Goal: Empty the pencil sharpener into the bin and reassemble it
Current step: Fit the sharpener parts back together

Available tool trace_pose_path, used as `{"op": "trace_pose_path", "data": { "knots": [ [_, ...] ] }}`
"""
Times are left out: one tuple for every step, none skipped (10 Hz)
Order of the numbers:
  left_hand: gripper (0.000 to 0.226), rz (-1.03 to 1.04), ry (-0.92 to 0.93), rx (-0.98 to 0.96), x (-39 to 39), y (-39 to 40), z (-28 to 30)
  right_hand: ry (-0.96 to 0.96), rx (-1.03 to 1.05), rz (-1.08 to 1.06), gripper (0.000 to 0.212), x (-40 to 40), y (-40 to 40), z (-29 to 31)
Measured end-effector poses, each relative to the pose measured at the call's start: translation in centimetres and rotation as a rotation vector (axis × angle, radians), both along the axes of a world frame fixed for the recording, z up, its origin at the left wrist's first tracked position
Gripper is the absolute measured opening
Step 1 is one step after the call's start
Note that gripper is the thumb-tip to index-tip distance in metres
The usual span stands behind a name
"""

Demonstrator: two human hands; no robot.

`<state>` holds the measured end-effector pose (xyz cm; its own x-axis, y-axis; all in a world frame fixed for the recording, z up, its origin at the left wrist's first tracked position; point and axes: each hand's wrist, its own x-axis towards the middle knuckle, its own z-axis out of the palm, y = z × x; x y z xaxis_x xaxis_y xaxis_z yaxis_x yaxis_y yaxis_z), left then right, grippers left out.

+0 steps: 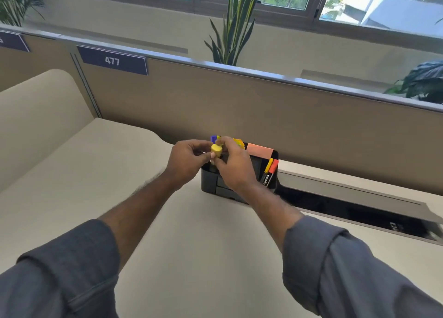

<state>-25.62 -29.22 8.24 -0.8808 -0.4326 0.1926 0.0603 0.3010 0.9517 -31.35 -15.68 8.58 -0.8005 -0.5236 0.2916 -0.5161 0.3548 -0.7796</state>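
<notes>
A small yellow pencil sharpener [217, 150] is held between both hands above the beige desk [182, 233], just in front of a black desk organiser [211, 181]. My left hand [189, 160] pinches it from the left with thumb and fingers. From the right, my right hand [233, 165] grips its top and side, covering part of it. I cannot tell whether the sharpener is in one piece or two. No bin is in view.
The organiser holds markers [271, 170], an orange sticky-note pad [260, 150] and purple and yellow items. A dark open cable tray [347, 209] runs along the desk to the right. A brown partition [239, 106] labelled 477 stands behind, with plants and windows beyond.
</notes>
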Motion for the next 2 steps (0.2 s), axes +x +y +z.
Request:
{"op": "trace_pose_path", "data": {
  "knots": [
    [0.026, 0.042, -0.069, -0.197, -0.35, 0.61, -1.62, 0.026, 0.147, -0.041, 0.025, 0.07, 0.03, -1.6],
    [0.028, 0.058, -0.11, -0.245, -0.58, 0.77, -1.84, 0.059, 0.172, -0.069, 0.026, -0.02, 0.02, -2.06]
  ]
}}
